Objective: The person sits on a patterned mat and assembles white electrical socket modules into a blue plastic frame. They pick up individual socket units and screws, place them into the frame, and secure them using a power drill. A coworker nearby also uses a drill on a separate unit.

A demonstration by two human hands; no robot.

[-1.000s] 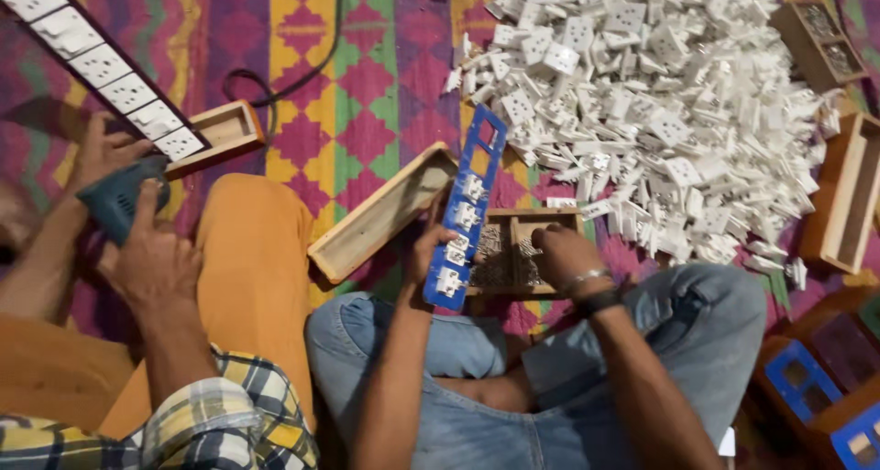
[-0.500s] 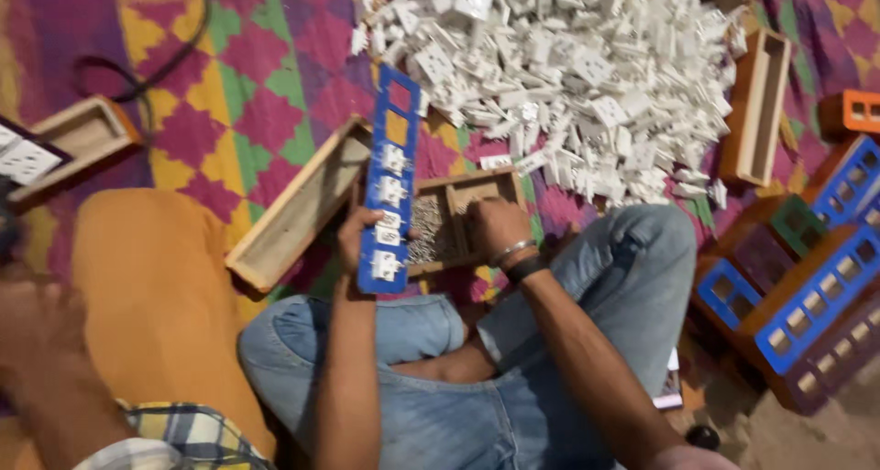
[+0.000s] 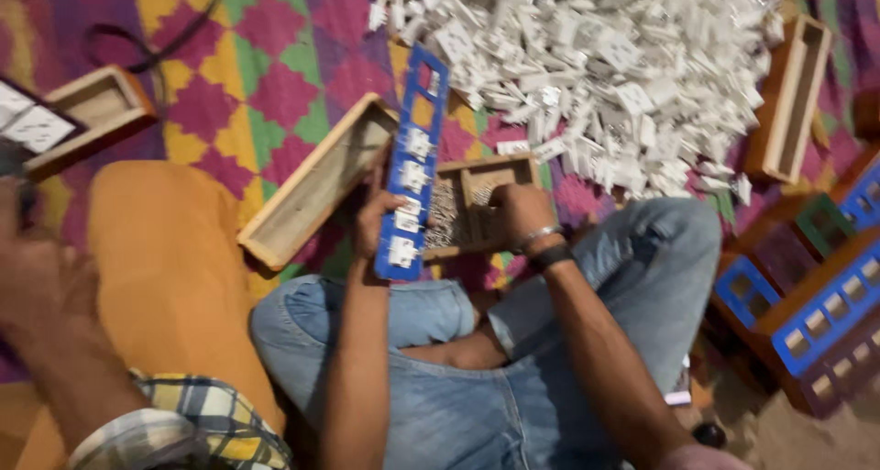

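Strip [image 3: 410,167] of blue plastic stands tilted over your lap, gripped low in your left hand [image 3: 378,224].

Fingers wrap its lower edge, so it is grasped there; it looks light and stiff, a long frame with open slots near the top and white inserts lower down; hold it by the solid side rails, since a pinch across an empty slot may flex it; your right hand [image 3: 516,211] rests curled over the small wooden box [image 3: 477,184] just beside the strip; whether it pinches anything I cannot tell; the white pile [image 3: 605,76] lies beyond.

Floor workshop: heaped white switch parts [image 3: 587,76]
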